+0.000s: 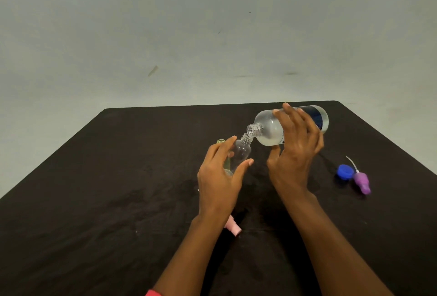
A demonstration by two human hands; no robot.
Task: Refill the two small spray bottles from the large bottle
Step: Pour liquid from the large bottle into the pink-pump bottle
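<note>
Right hand (295, 139) grips the large bottle (267, 128) above the black table (118, 177), fingers spread and curled over its body, with the bottle tipped nearly flat and its open mouth at the neck of the small clear bottle (241, 151). Left hand (217, 175) holds that small bottle just down-left of the large bottle's mouth, thumb and fingers curled round it; a second small bottle (221, 141) peeks out behind, further left. Blue cap (345, 171) and purple spray head (361, 181) lie side by side down-right of the large bottle; pink spray head (233, 227) lies well below it, partly hidden by the left wrist.
</note>
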